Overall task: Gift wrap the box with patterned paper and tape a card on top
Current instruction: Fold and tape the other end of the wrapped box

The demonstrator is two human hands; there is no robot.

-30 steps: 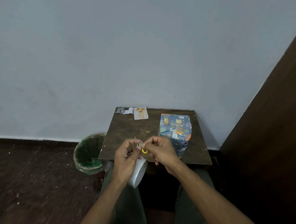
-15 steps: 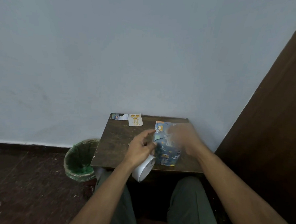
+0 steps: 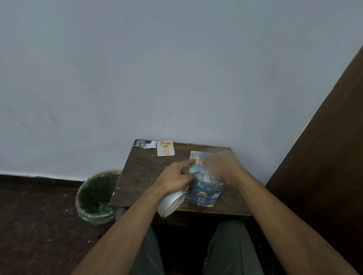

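The two hands are no longer being held together in front of the desk, as they were a second ago. The left hand [image 3: 175,177] is now being stretched out to the wrapped box [image 3: 205,189], with its pointing finger laid on the top left edge. The tape roll [image 3: 171,204] is being carried along under it. The right hand [image 3: 221,167] is being moved over the box top and looks blurry.
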